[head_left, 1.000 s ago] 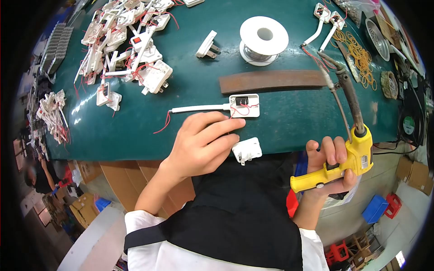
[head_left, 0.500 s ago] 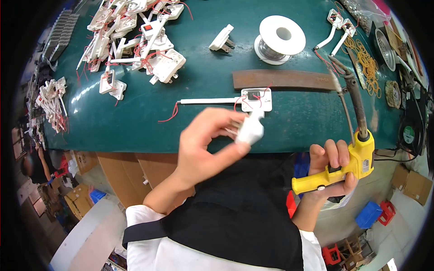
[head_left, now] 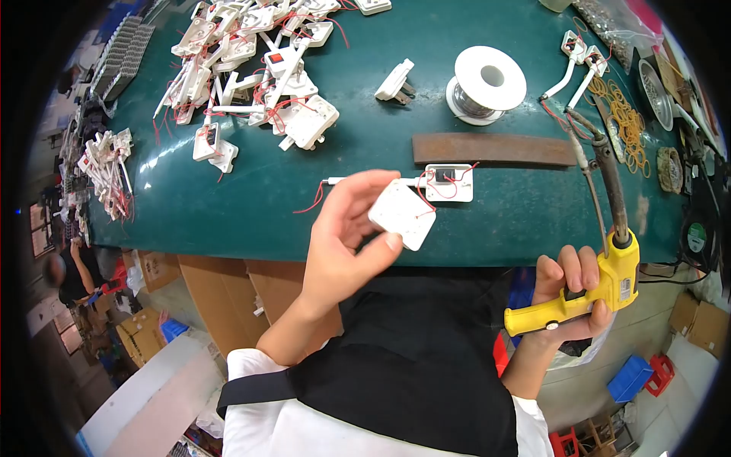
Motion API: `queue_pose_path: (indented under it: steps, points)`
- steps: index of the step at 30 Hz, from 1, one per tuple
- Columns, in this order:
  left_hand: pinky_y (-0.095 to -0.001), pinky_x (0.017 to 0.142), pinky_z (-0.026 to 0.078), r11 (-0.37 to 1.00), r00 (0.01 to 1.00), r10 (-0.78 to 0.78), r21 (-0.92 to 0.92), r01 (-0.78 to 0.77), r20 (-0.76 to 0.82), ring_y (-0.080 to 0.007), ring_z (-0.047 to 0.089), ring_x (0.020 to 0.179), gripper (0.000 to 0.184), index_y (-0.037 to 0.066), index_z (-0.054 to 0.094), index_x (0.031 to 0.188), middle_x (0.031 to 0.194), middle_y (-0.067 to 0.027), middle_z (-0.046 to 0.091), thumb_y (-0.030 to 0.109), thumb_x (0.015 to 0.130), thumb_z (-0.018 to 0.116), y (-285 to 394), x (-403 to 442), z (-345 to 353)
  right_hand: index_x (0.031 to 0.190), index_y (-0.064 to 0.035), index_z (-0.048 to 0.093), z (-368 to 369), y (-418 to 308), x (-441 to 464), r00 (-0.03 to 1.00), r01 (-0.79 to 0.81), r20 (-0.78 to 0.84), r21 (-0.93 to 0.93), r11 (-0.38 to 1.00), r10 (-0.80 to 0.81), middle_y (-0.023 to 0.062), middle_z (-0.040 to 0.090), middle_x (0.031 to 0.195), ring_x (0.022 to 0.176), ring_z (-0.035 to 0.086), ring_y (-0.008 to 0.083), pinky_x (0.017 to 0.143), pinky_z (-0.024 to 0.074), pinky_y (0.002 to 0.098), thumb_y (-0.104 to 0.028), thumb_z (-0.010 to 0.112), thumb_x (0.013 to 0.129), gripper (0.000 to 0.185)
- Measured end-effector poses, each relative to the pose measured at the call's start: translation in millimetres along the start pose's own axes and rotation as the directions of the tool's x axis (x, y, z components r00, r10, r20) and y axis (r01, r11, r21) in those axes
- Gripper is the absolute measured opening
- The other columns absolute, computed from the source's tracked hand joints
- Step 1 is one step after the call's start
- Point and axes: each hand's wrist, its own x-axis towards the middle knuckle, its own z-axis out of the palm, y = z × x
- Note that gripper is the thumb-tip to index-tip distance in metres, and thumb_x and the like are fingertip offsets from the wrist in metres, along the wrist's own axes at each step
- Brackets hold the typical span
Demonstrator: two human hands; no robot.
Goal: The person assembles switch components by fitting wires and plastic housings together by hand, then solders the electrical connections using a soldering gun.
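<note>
Counted: one white cover [head_left: 403, 215] is gripped between the thumb and fingers of the left hand [head_left: 339, 240]; one yellow soldering gun [head_left: 623, 276] is grasped in the right hand [head_left: 554, 283], fingers curled about its handle. One open white housing [head_left: 461, 192] is seen on the table [head_left: 518, 221] just beyond the left hand. Beyond that housing are noted one brown bar [head_left: 491, 149], one solder spool [head_left: 476, 87] and one pronged plug piece [head_left: 394, 82]. Two wired pieces [head_left: 573, 46] are placed beyond the right hand. Two piles, one large [head_left: 282, 72] and one small [head_left: 108, 171], are located left of the left hand; their overlapping pieces cannot be counted.

Appearance: the cover is held tilted above the table's near edge, and a plain, square, round-cornered face is shown. In the housing, a black component and red wires are exposed; its white stem is partly hidden by the left hand.
</note>
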Motion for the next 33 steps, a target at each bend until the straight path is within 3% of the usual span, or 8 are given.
queue_pose_path:
  steps: [2,5,11,15,21,23,29,33]
  points:
    - [-0.0321,0.090,0.041,0.839,0.983,0.182,0.517,-0.171,0.029,-0.0217,0.055,0.101,0.053,-0.001,0.051,0.116,0.105,-0.0119,0.059,0.003,0.066,0.069,-4.9,-4.7,-3.7,0.128,-0.0128,0.037,-0.9,-1.4,0.3,1.000,0.002,-0.001,-0.005,1.000,-0.002,0.0031,0.049,0.087,0.080,0.046,0.0146,0.077,0.0371,0.0379,-0.017,0.060,0.076,0.057]
    - [-0.0330,0.084,0.042,0.511,0.929,0.314,0.789,-0.342,0.199,-0.0234,0.053,0.093,0.048,0.006,0.059,0.107,0.104,-0.0090,0.059,0.007,0.061,0.074,-8.9,-1.8,-4.5,0.130,-0.0130,0.036,-1.4,-2.6,-1.5,1.000,0.014,0.009,0.010,1.000,-0.014,0.0036,0.049,0.088,0.081,0.046,0.0148,0.075,0.0374,0.0363,-0.017,0.060,0.076,0.059]
    - [-0.0317,0.080,0.042,0.487,0.918,0.373,0.814,-0.316,0.134,-0.0226,0.052,0.088,0.043,0.003,0.058,0.105,0.096,-0.0074,0.061,0.006,0.064,0.072,-6.4,-3.2,-11.3,0.132,-0.0137,0.033,-3.0,-6.0,-3.9,0.999,0.019,-0.036,0.022,1.000,-0.019,0.0045,0.048,0.092,0.083,0.043,0.0156,0.070,0.0386,0.0314,-0.017,0.061,0.076,0.063]
    - [-0.0233,0.064,0.045,0.865,0.985,0.169,0.485,-0.129,-0.040,-0.0118,0.055,0.068,0.032,0.002,0.059,0.102,0.081,-0.0046,0.063,0.004,0.071,0.070,-11.4,-6.0,-6.0,0.132,-0.0121,0.033,-3.5,-4.8,-2.8,0.999,0.047,-0.014,0.048,0.998,-0.046,0.0047,0.047,0.092,0.082,0.043,0.0153,0.066,0.0403,0.0286,-0.016,0.061,0.076,0.062]
    - [-0.0297,0.063,0.046,0.558,0.924,0.358,0.763,-0.325,0.132,-0.0199,0.055,0.073,0.028,0.003,0.062,0.095,0.086,-0.0075,0.060,0.010,0.070,0.072,-8.1,6.3,-8.8,0.131,-0.0091,0.033,-3.7,-5.8,-0.5,0.998,0.055,0.000,0.055,0.997,-0.055,0.0049,0.047,0.092,0.081,0.042,0.0152,0.063,0.0419,0.0268,-0.013,0.061,0.076,0.062]
    - [-0.0320,0.067,0.045,0.656,0.961,0.276,0.724,-0.212,0.031,-0.0218,0.054,0.077,0.028,0.003,0.062,0.094,0.090,-0.0088,0.058,0.010,0.070,0.072,-1.2,7.4,-2.6,0.131,-0.0086,0.033,-4.0,-6.6,-0.5,0.998,0.061,0.006,0.051,0.997,-0.062,0.0049,0.047,0.091,0.081,0.042,0.0153,0.063,0.0421,0.0268,-0.013,0.061,0.075,0.062]
    - [-0.0348,0.073,0.040,0.386,0.794,0.558,0.771,-0.506,0.242,-0.0240,0.052,0.084,0.038,0.006,0.059,0.099,0.096,-0.0070,0.056,0.016,0.065,0.074,6.1,27.8,20.2,0.131,-0.0078,0.033,0.1,-5.3,0.3,0.997,0.072,-0.004,0.089,0.993,-0.072,0.0060,0.048,0.091,0.081,0.043,0.0156,0.063,0.0433,0.0272,-0.012,0.061,0.075,0.063]
    - [-0.0350,0.072,0.039,0.308,0.809,0.520,0.823,-0.477,0.274,-0.0241,0.051,0.084,0.042,0.005,0.057,0.099,0.095,-0.0061,0.057,0.014,0.064,0.076,-4.2,37.4,30.7,0.132,-0.0075,0.033,0.4,-6.7,-3.5,0.997,0.073,0.017,0.061,0.996,-0.074,0.0064,0.049,0.091,0.080,0.043,0.0154,0.062,0.0436,0.0263,-0.011,0.061,0.075,0.064]
